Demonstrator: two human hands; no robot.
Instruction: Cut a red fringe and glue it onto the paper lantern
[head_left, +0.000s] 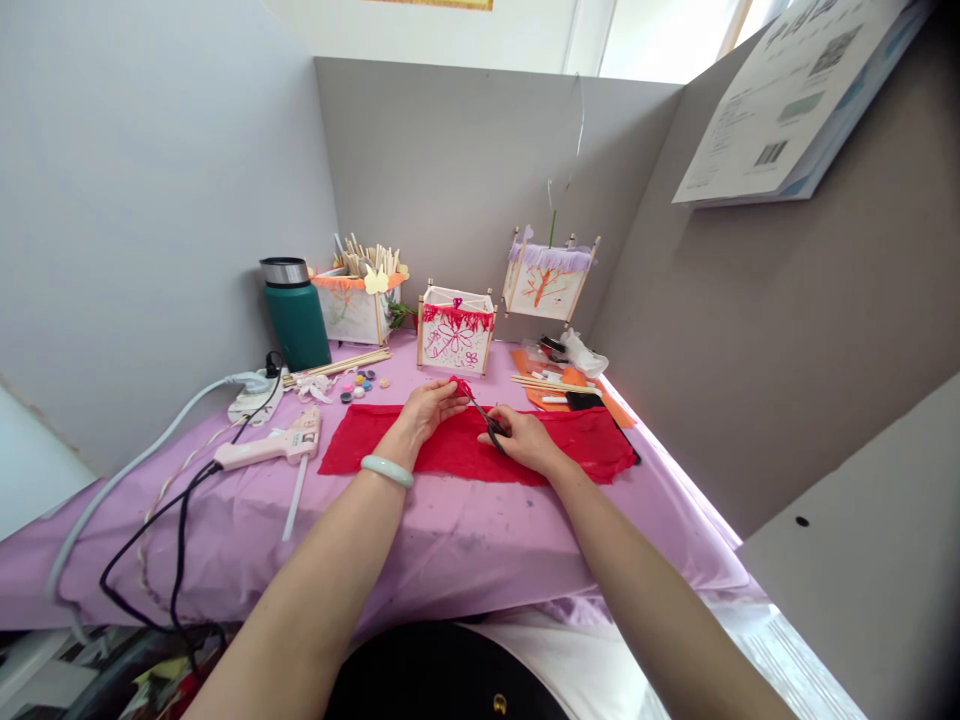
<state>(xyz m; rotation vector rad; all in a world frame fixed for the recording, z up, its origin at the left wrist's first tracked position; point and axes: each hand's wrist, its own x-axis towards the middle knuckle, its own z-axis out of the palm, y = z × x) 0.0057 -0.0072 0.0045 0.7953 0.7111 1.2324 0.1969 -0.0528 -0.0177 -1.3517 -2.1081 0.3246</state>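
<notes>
Two bare hands are seen: the left hand (pixel 427 410) pinches one red tissue strip (pixel 463 386), the right hand (pixel 525 440) is closed around one pair of black scissors (pixel 487 420), over one red tissue sheet (pixel 585 450).

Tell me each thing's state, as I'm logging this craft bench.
Left hand: pinching a red strip.
Right hand: gripping scissors.
Red sheet: flat on the table.
Glue gun: lying down, corded.
Green flask: upright, lidded.
Red-fringed lantern: standing.
Purple-fringed lantern: hanging.
</notes>
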